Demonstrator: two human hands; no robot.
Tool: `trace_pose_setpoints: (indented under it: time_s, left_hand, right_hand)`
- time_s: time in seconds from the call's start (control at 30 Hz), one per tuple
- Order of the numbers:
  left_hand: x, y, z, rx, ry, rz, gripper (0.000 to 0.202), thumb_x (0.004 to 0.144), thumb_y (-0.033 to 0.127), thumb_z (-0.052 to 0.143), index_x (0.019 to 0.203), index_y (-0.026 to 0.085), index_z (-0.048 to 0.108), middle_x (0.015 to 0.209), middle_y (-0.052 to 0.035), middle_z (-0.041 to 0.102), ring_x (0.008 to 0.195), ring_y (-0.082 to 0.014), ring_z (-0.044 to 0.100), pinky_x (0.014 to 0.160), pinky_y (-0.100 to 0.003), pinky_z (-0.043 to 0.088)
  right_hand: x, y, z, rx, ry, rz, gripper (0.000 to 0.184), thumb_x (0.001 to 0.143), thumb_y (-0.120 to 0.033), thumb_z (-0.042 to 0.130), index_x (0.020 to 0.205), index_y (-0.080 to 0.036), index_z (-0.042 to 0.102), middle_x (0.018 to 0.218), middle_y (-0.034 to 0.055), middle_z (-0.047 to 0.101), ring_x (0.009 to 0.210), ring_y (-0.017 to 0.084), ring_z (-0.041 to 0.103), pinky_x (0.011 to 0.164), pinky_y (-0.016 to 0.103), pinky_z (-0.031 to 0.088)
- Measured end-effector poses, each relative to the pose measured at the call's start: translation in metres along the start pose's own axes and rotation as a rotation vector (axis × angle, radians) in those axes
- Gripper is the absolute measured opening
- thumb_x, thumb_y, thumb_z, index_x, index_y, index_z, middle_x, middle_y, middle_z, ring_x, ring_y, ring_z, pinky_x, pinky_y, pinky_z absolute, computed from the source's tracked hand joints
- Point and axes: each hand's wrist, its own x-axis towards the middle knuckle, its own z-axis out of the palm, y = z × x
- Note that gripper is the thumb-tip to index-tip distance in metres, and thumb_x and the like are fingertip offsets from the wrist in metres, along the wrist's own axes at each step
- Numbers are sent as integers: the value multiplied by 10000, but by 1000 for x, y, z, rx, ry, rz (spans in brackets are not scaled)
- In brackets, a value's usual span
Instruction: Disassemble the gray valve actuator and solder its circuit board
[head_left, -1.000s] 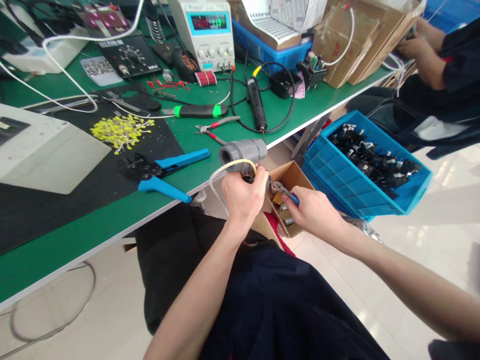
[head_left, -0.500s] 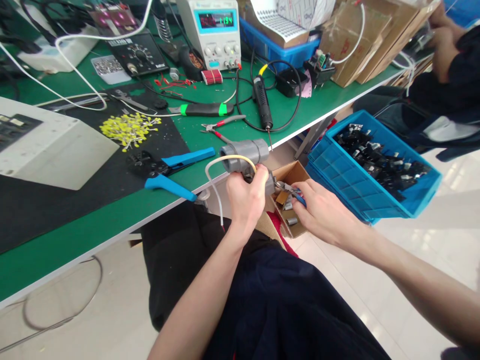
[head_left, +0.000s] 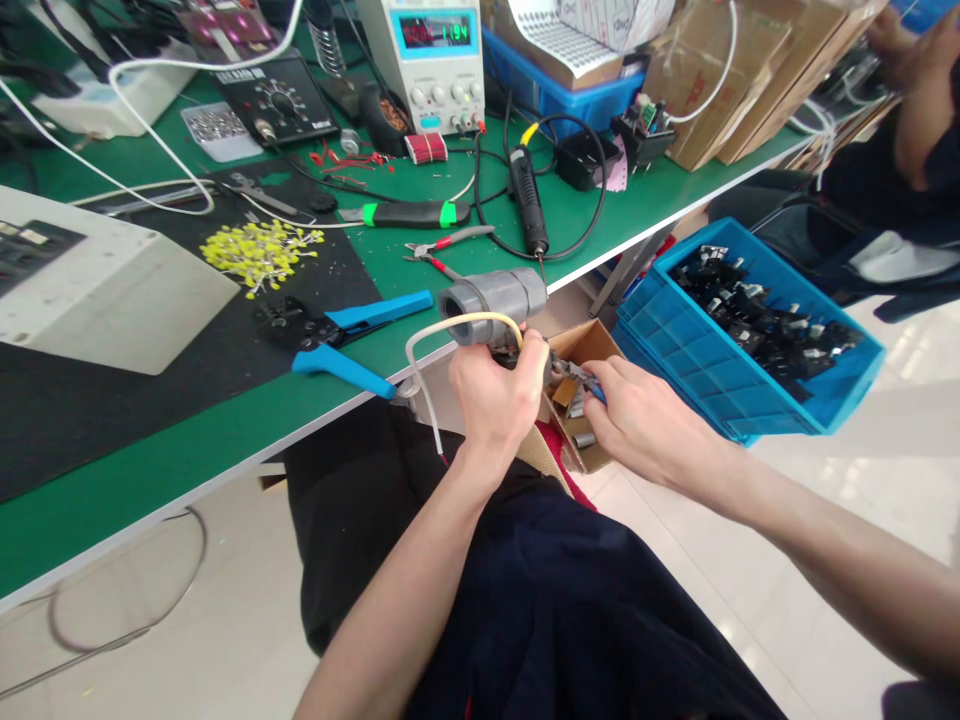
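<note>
Fingers [head_left: 535,348] of the left hand [head_left: 491,400] are curled tight under a grey pipe fitting [head_left: 499,295], thumb on top; the knuckles hide the exact contact. Right hand [head_left: 637,405] has its fingers closed round blue-handled pliers [head_left: 595,387].

Key relation: fitting sits just beyond the left fingers, long axis running roughly left-right, right end a bit higher, open bore facing left. Left hand is the nearer one. Plier nose points left, at the dark lower part by the left thumb, handles sloping down-right into the right palm. Can't tell if the nose is touching or biting on anything.

Pale cable [head_left: 480,318] comes out at the left fingers, arcs left over the fist, free end hanging down beside the wrist.

Below the right fingers: cardboard box [head_left: 589,343] with small parts. Beyond the left fingers, on the green surface [head_left: 390,258]: power screwdriver [head_left: 529,205], bit aimed down at the fitting's right end, and red-handled cutters [head_left: 466,236]. Left of the left fingers: blue-handled crimper [head_left: 345,370]. Right of the right fingers, well apart: blue crate [head_left: 742,380] of black parts.
</note>
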Motion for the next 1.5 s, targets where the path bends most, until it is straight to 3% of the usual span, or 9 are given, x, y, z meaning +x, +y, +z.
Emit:
trace_pose_setpoints:
  time_s: [0.2, 0.33, 0.53, 0.77, 0.9, 1.03, 1.13, 1.23, 1.5]
  left_hand:
    - [0, -4, 4, 18, 17, 8, 231, 900, 392, 635, 867, 188, 739, 821, -65, 740, 861, -256, 724, 827, -346, 549]
    - [-1, -8, 7, 36, 35, 18, 222, 896, 391, 632, 855, 192, 723, 840, -67, 740, 879, -257, 721, 839, -344, 541]
    - [-2, -12, 13, 22, 69, 4, 174, 874, 352, 648, 860, 197, 724, 855, -58, 731, 891, -252, 706, 862, -342, 524]
    - [-8, -5, 24, -198, 90, -139, 222, 892, 388, 655, 791, 194, 698, 768, -25, 700, 781, -216, 680, 778, -309, 516]
    - [1, -2, 18, -386, 76, -133, 172, 858, 351, 688, 852, 185, 732, 845, -39, 734, 840, -218, 698, 836, -319, 527]
    - [9, 4, 15, -623, -32, -237, 164, 828, 338, 701, 866, 182, 732, 872, -28, 719, 826, -187, 686, 839, -303, 530]
    - [8, 11, 14, -763, -48, -326, 168, 832, 326, 698, 867, 166, 731, 876, -31, 703, 836, -176, 683, 820, -289, 537]
    - [5, 20, 11, -862, -65, -397, 162, 830, 307, 700, 867, 152, 730, 872, -36, 690, 823, -181, 686, 752, -285, 555]
    - [0, 36, 2, -963, -122, -481, 148, 831, 302, 686, 821, 158, 720, 840, -24, 688, 762, -177, 705, 686, -275, 574]
  right_hand:
    - [6, 5, 14, -15, 35, 31, 129, 1034, -227, 504, 980, -147, 590, 912, 83, 630, 824, 253, 650, 708, 337, 405]
    - [11, 11, 27, -4, 62, 45, 204, 1062, -281, 523, 889, -173, 539, 850, 65, 615, 734, 227, 621, 624, 328, 320]
    - [15, 15, 46, 59, 119, 79, 220, 1050, -273, 556, 852, -184, 520, 828, 58, 619, 718, 214, 606, 626, 321, 299]
    - [-1, 10, 66, 211, 259, 271, 361, 1101, -376, 428, 780, -214, 459, 697, 29, 600, 580, 171, 533, 601, 303, 316]
    - [-39, 33, 58, 241, 323, 375, 426, 1082, -463, 428, 725, -231, 406, 564, -4, 491, 505, 171, 457, 569, 308, 295]
    - [-52, 43, 36, 267, 274, 378, 326, 1025, -464, 499, 803, -225, 485, 697, 13, 589, 635, 206, 565, 628, 317, 333]
    - [-45, 33, 16, 353, 199, 351, 162, 995, -381, 482, 1018, -235, 547, 934, 23, 674, 854, 242, 654, 761, 338, 409]
    - [-39, 21, 1, 362, 178, 293, 218, 981, -349, 461, 1171, -243, 482, 1105, 39, 670, 959, 265, 665, 841, 371, 434]
    - [-31, -4, -18, 290, 156, 154, 183, 1027, -330, 431, 1150, -211, 494, 1077, 65, 650, 897, 253, 662, 810, 378, 445]
